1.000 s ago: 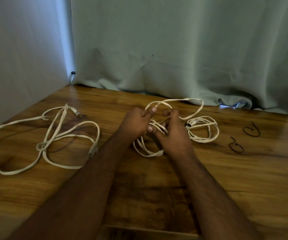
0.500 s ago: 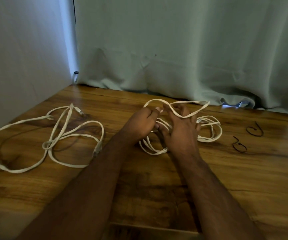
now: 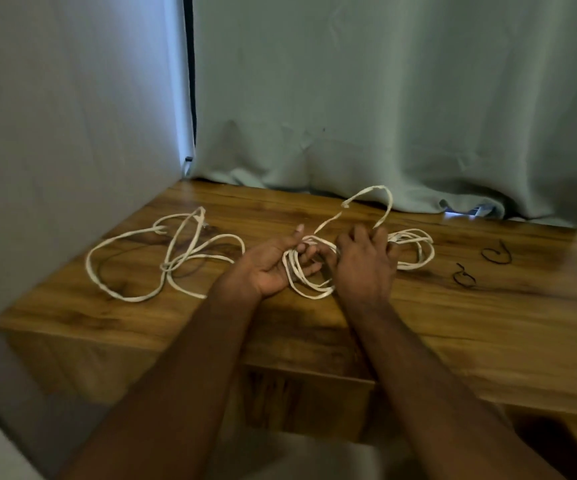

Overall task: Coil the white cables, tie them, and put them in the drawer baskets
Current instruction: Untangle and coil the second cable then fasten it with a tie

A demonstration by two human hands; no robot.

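Head view, wooden desk top (image 3: 453,323) with a dark grain, set in a corner between a pale wall and a grey-green curtain (image 3: 384,116).

Left hand (image 3: 273,265): palm turned up and toward the centre, thumb pointing away from the body, fingers curled round several turns of a thin white cable (image 3: 314,289). The turns hang as a small coil below the fingers and touch the desk top. Grip is closed on the coil.

Right hand (image 3: 366,268): back of hand toward camera, just beside the left hand, fingers bent over the same cable. A free loop of that cable rises from the fingertips and arches up in front of the curtain hem. Grip reads as a pinch on the cable; the exact finger contact is blurred.

More loose loops of the cable lie on the desk just right of the right hand, close to the curtain.

Second white cable (image 3: 162,261): uncoiled, sprawled in wide loops on the left part of the desk, near the wall, apart from both hands.

Two short black twist ties lie on the desk to the right, well clear of the hands: nearer tie (image 3: 464,277), farther tie (image 3: 496,253). Both bent into small open loops.

Below the desk edge, a wooden drawer front (image 3: 307,403) is visible between the forearms. Frame is motion-blurred.
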